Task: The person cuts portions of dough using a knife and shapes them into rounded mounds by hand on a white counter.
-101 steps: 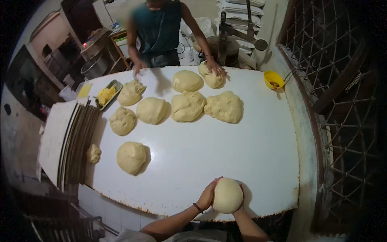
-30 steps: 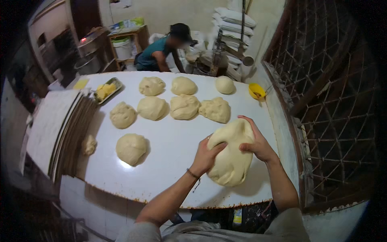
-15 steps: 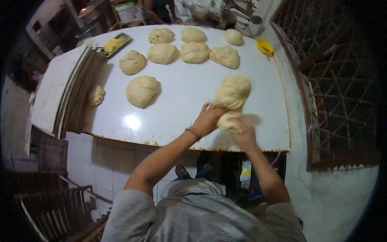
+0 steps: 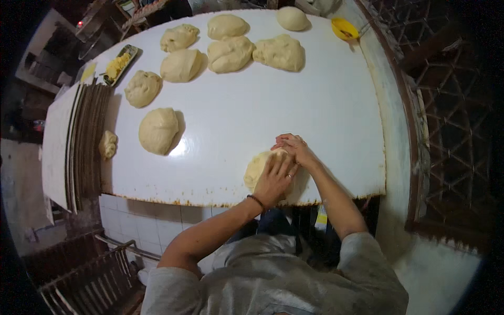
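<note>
A piece of pale dough [image 4: 256, 169] lies near the front edge of the white table, partly hidden under both hands. My left hand [image 4: 275, 177] rests on top of it, fingers stretched forward and slightly apart. Curled over the dough's far right side is my right hand [image 4: 295, 149], its fingertips close to those of the left. Further left sits a big rounded dough lump [image 4: 159, 131], apart from my hands.
Several dough lumps [image 4: 230, 54] stand across the back of the white table [image 4: 325, 105]. A tray with yellow fat [image 4: 118, 65] and stacked boards [image 4: 79, 142] are at the left. At the far right is a yellow bowl [image 4: 344, 29]; a barred window [image 4: 446, 100] borders that side.
The dough was stretched long and twisted between my hands; now it is one compact lump, nearer the front edge and further left. Both hands have come together over it. The view has shifted.
</note>
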Demonstrator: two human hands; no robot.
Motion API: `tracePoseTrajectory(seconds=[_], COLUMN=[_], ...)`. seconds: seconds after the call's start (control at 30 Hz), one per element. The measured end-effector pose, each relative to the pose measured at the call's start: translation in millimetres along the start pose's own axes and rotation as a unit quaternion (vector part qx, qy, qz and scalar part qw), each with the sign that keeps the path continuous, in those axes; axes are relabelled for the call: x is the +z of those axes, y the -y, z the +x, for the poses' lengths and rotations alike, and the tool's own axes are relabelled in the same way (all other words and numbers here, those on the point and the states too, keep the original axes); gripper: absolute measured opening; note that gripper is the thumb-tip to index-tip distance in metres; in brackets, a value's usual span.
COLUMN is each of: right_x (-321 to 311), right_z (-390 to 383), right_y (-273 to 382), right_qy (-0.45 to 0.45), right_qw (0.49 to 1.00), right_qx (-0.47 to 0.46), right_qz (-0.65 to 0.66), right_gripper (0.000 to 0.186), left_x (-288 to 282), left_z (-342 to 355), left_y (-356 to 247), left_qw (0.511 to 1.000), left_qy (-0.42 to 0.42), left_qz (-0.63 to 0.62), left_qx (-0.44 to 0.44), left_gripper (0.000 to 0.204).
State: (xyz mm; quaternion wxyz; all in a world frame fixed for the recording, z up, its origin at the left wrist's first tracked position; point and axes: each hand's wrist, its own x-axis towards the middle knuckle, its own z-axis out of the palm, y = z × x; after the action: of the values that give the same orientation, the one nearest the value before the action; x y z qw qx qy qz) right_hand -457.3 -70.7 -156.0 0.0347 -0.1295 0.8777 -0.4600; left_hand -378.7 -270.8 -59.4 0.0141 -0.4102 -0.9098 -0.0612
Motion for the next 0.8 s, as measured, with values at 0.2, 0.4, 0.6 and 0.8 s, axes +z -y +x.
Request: tracePoseTrajectory(seconds=[0.2, 0.4, 0.6, 0.8], right_x=[-34, 37, -83, -148], right_z=[10, 13, 104, 64], right_y=[-36, 66, 217, 348], right_qy=[0.013, -0.073, -0.097, -0.355], right_qw=[0.943, 0.888, 0.934, 0.860], right_qx=[0.237, 0.232, 0.062, -0.362], right_qz=[0.231, 0.391, 0.338, 0.048], right_gripper=[0.040, 0.054, 0.030, 0.040], left_x=[-13, 39, -139, -308], left_z=[69, 15, 58, 62], left_y=[125, 152, 154, 156], left_qw=[0.829, 0.504, 0.732, 0.836], left_qy=[0.226, 0.066, -0.150, -0.487], left_qz=[-0.443, -0.741, -0.656, -0.158], left_qx=[-0.257, -0.439, -0.106, 0.197], left_gripper=[0.074, 0.055, 0.062, 0.039])
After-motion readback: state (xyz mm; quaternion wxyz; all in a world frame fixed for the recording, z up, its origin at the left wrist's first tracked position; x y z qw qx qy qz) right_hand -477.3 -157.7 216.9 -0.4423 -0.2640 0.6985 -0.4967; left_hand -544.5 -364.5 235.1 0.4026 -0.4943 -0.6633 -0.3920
